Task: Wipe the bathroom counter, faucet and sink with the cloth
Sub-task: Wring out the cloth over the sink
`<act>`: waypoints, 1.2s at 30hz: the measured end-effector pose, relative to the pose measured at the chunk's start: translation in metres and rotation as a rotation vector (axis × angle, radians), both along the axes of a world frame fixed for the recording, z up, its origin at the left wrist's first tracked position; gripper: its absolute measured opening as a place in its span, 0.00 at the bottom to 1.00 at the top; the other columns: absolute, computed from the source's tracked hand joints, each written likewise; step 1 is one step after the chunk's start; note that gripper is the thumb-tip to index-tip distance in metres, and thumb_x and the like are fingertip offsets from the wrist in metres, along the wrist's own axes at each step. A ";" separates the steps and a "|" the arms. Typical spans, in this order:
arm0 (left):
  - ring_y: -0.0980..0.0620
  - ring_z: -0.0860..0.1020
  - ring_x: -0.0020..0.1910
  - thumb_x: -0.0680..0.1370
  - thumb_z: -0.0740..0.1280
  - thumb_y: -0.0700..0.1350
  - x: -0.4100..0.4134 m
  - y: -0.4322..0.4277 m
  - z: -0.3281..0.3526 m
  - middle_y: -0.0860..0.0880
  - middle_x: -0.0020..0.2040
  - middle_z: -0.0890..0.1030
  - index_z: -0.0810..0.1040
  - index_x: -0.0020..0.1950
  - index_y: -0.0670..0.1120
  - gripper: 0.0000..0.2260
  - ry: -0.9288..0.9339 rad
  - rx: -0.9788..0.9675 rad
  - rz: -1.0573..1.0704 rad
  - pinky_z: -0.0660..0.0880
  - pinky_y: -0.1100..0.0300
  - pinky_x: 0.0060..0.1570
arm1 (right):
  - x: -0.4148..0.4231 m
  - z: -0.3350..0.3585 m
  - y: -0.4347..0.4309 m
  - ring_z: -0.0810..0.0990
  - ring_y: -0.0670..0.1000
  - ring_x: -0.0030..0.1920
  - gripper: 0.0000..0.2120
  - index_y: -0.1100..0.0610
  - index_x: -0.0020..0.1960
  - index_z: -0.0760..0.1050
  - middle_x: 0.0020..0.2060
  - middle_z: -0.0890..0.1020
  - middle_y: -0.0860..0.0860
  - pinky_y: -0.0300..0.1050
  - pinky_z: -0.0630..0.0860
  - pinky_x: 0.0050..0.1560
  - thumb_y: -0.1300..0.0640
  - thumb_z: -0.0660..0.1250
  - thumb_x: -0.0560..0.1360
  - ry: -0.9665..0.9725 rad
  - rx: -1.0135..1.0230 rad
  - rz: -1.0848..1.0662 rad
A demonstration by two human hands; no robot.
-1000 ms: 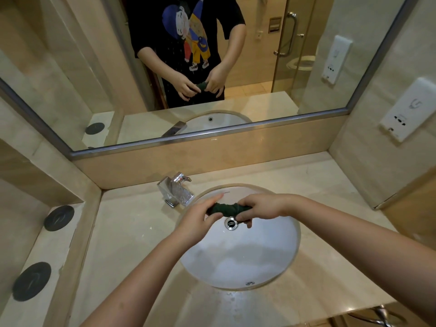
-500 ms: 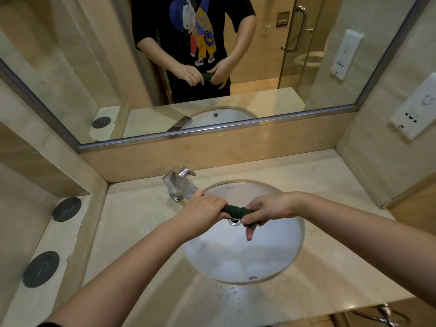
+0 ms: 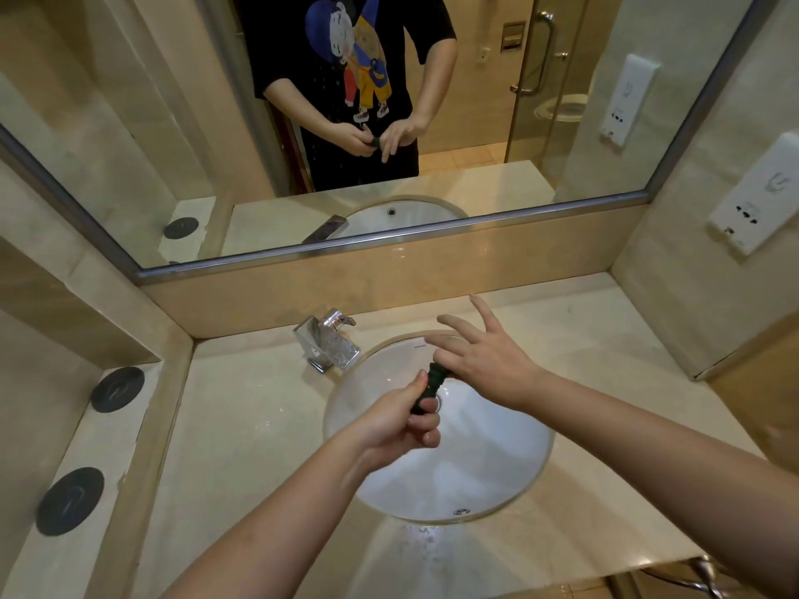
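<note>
A dark green cloth (image 3: 433,382), twisted into a tight roll, hangs over the white round sink (image 3: 488,469) just above the drain. My left hand (image 3: 395,421) grips its lower end in a fist. My right hand (image 3: 484,361) touches the upper end with its palm side, its fingers straight and spread toward the back wall. The chrome faucet (image 3: 328,345) stands at the sink's back left rim, left of both hands. The beige stone counter (image 3: 242,425) surrounds the sink and shows water drops near the front edge.
A wide mirror (image 3: 129,123) above the backsplash reflects me and the cloth. Two black round discs (image 3: 117,389) lie on a lower ledge at the left. A white socket panel (image 3: 756,201) is on the right wall. A metal fitting (image 3: 704,577) sits below the counter's front right.
My right hand has let its fingers uncurl and spread, where it gripped the cloth before. The cloth has turned from lying crosswise to pointing away from me, and looks more tightly twisted.
</note>
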State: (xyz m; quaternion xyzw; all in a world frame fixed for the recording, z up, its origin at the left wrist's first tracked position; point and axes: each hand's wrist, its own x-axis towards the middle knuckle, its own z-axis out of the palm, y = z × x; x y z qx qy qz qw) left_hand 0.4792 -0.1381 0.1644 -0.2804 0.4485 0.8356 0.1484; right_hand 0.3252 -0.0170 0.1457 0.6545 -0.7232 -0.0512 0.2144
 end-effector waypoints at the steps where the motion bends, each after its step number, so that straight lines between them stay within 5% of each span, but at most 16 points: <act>1: 0.52 0.54 0.28 0.82 0.55 0.57 0.000 0.003 -0.001 0.52 0.25 0.60 0.68 0.36 0.47 0.19 -0.024 0.079 0.032 0.63 0.61 0.35 | 0.003 -0.001 0.000 0.72 0.58 0.67 0.09 0.54 0.45 0.71 0.61 0.78 0.49 0.71 0.55 0.68 0.64 0.68 0.71 0.023 -0.066 0.009; 5: 0.52 0.60 0.23 0.80 0.55 0.61 0.005 0.003 -0.006 0.52 0.23 0.56 0.65 0.31 0.47 0.23 -0.095 0.167 0.033 0.66 0.58 0.41 | 0.011 -0.011 0.002 0.71 0.60 0.67 0.10 0.55 0.45 0.70 0.64 0.77 0.50 0.70 0.58 0.68 0.68 0.64 0.70 0.063 -0.185 0.012; 17: 0.48 0.70 0.29 0.80 0.55 0.60 0.013 0.000 -0.018 0.50 0.27 0.63 0.70 0.34 0.45 0.23 -0.133 0.183 0.010 0.71 0.56 0.44 | 0.008 -0.023 -0.004 0.75 0.57 0.63 0.10 0.54 0.44 0.70 0.61 0.78 0.51 0.69 0.58 0.67 0.66 0.67 0.69 0.063 -0.159 0.058; 24: 0.44 0.78 0.31 0.81 0.53 0.59 0.002 0.030 -0.002 0.47 0.28 0.66 0.67 0.36 0.44 0.22 -0.052 0.341 0.296 0.74 0.47 0.55 | -0.002 -0.022 -0.016 0.80 0.52 0.48 0.07 0.53 0.43 0.74 0.52 0.82 0.48 0.59 0.67 0.64 0.65 0.66 0.71 0.044 -0.446 0.041; 30: 0.52 0.69 0.22 0.81 0.54 0.59 0.001 0.034 0.005 0.50 0.21 0.60 0.67 0.31 0.45 0.24 -0.016 0.501 0.385 0.81 0.52 0.41 | -0.002 -0.022 -0.022 0.79 0.50 0.40 0.08 0.53 0.42 0.75 0.42 0.81 0.45 0.52 0.67 0.59 0.64 0.63 0.74 0.062 -0.516 0.003; 36: 0.52 0.66 0.19 0.81 0.54 0.60 0.004 0.025 -0.002 0.50 0.19 0.59 0.66 0.32 0.45 0.24 -0.021 0.565 0.315 0.81 0.55 0.40 | -0.001 -0.025 -0.024 0.80 0.49 0.41 0.07 0.53 0.42 0.76 0.42 0.82 0.45 0.51 0.67 0.59 0.65 0.66 0.72 0.050 -0.483 0.009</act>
